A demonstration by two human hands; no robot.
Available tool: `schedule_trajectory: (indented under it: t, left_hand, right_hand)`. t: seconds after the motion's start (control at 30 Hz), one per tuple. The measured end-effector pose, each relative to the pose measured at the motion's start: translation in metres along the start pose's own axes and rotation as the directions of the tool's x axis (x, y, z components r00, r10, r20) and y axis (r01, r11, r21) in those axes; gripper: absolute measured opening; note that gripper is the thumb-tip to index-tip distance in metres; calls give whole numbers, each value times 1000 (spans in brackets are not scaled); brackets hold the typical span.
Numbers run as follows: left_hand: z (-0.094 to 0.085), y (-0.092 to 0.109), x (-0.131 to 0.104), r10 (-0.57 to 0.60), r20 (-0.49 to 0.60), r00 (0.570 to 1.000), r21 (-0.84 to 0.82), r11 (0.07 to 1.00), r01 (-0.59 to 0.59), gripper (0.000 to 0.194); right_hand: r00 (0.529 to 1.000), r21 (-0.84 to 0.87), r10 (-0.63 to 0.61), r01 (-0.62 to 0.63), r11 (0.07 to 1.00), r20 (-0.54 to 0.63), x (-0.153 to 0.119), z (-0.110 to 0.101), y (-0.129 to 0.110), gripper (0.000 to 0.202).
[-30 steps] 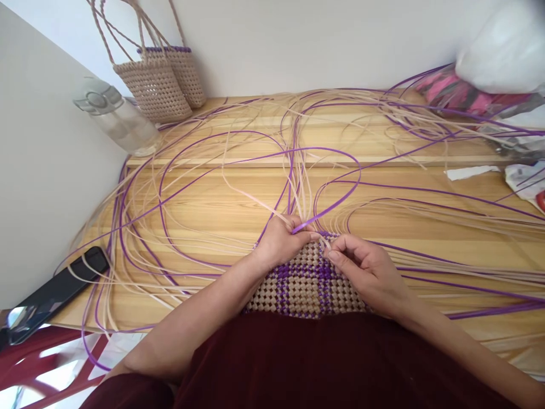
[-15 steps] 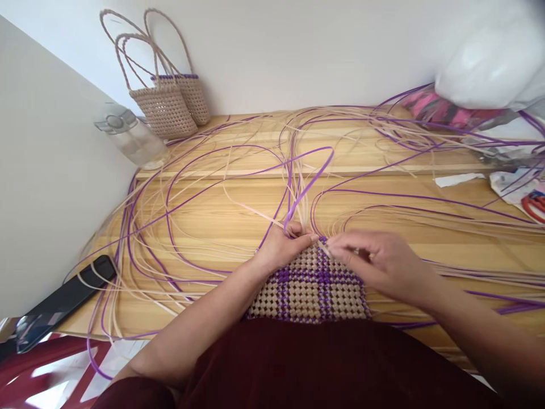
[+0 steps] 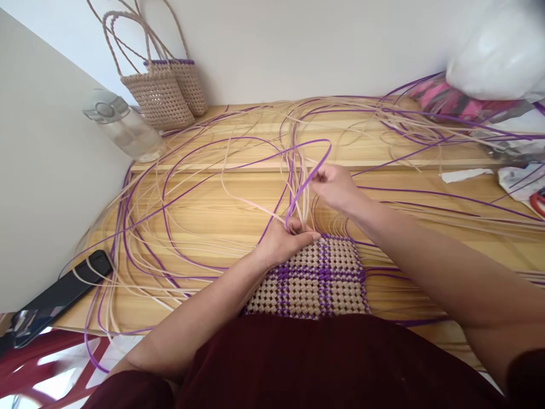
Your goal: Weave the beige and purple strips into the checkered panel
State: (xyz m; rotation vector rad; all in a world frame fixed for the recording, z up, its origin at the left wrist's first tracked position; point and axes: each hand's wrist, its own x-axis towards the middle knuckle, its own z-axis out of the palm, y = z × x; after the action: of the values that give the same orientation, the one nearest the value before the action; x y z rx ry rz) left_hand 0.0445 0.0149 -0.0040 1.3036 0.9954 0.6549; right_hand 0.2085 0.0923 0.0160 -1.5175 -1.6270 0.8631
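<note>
A beige and purple woven panel (image 3: pixel 304 284) lies flat in front of my body, with long strips running out from its edges. At its far edge my left hand (image 3: pixel 283 241) is closed, thumb on top of the weave. A looped purple strip (image 3: pixel 313 170) and a pale strip (image 3: pixel 255 205) rise from between its fingers. My right hand (image 3: pixel 336 184) is above and beyond the panel's far edge, fingers pinched together beside the purple loop and upright beige strips (image 3: pixel 305 207). It seems to grip a strip, whose colour I cannot tell.
Two woven handbags (image 3: pixel 159 102) and a clear bottle (image 3: pixel 125 128) stand at the back left. A black case (image 3: pixel 72 289) lies at the left edge. Loose strips spread over the wooden table (image 3: pixel 238 184). A white plastic bag (image 3: pixel 489 62) and red-handled scissors (image 3: pixel 539 201) are at right.
My right hand has moved up and away from the panel's far edge to beside the purple loop. My left hand keeps its hold on the panel. The view has shifted slightly.
</note>
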Motion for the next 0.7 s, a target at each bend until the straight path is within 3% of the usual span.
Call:
schedule_trajectory:
  t: [0.1,0.17,0.3,0.47,0.6,0.7]
  left_hand:
    - [0,-1,0,17,3,1000,-19,1000,-17,28]
    - [-1,-1,0,14,36,999,-43,999,-12,29]
    - [-4,-1,1,-31,55,998,-100,994,37,41]
    - [-5,-2,3,-54,88,995,-112,992,64,44]
    - [-5,-3,3,21,84,996,-111,994,-12,41]
    - [-5,-3,3,21,69,997,-116,993,-13,40]
  right_hand:
    - [992,16,5,-3,1000,-126,33,12,3,11]
    - [995,43,24,-19,999,-97,39,19,5,16]
    - [987,66,77,-87,994,141,19,15,5,32]
    - [885,-20,86,-87,996,458,-8,0,-4,18]
    - [830,-121,90,-28,992,550,-12,-1,-11,8]
    - [845,-152,67,17,988,531,-15,1,-14,10]
